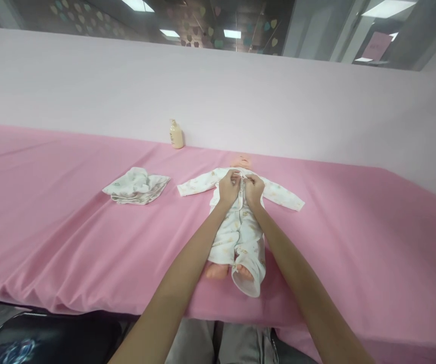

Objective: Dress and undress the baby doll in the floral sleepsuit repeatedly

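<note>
A baby doll (218,271) lies on its back, dressed in a white printed baby romper (227,237) with long sleeves and a front fastening. Its sleeves spread out to both sides, and the feet show at the leg ends. At the romper's neckline, my left hand (229,187) is closed on one side of the front opening. Close beside it, my right hand (254,189) pinches the other side. My fingers hide the fastening between them. The doll's head (242,161) shows only in part beyond the collar.
A folded white printed cloth (137,187) lies left of the doll on the pink table cover (69,227). By the white wall (218,96) stands a cream pump bottle (176,135). A dark chair-like seat (51,338) is below the table's front edge at left.
</note>
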Demonstrator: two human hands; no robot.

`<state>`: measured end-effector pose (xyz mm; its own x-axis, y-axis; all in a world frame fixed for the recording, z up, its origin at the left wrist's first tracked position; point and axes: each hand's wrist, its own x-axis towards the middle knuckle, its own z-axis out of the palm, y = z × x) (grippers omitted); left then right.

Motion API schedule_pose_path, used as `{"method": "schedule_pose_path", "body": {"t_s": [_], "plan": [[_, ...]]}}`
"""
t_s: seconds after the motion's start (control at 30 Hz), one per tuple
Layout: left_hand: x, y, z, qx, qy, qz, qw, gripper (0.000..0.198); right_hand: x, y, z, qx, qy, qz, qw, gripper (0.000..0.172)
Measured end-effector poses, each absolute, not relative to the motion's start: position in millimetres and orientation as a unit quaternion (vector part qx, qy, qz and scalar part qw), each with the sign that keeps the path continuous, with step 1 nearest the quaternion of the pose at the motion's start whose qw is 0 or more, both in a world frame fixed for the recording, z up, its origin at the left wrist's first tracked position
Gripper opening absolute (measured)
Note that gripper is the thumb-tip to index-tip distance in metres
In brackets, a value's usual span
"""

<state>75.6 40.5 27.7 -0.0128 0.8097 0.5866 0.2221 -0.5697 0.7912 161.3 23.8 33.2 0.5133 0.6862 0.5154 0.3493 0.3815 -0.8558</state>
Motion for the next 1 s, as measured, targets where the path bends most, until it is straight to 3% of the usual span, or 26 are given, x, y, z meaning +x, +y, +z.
{"method": "schedule_pose_path", "body": {"t_s": [0.33, 0.73, 1.0], "plan": [[71.3, 41.3, 27.6, 0.621, 0.390, 0.615, 0.289, 0.019, 164.3, 26.8, 27.4, -0.545, -0.546, 0.063, 0.633, 0.024], [69.3, 46.4, 22.3, 0.583, 0.403, 0.630, 0.317, 0.016, 161.0, 28.8, 28.1, -0.568, -0.605, -0.027, 0.557, 0.010], [67.9, 40.2, 28.7, 0.560, 0.389, 0.638, 0.358, 0.028, 163.8, 28.0, 28.2, -0.580, -0.607, 0.031, 0.542, 0.009]]}}
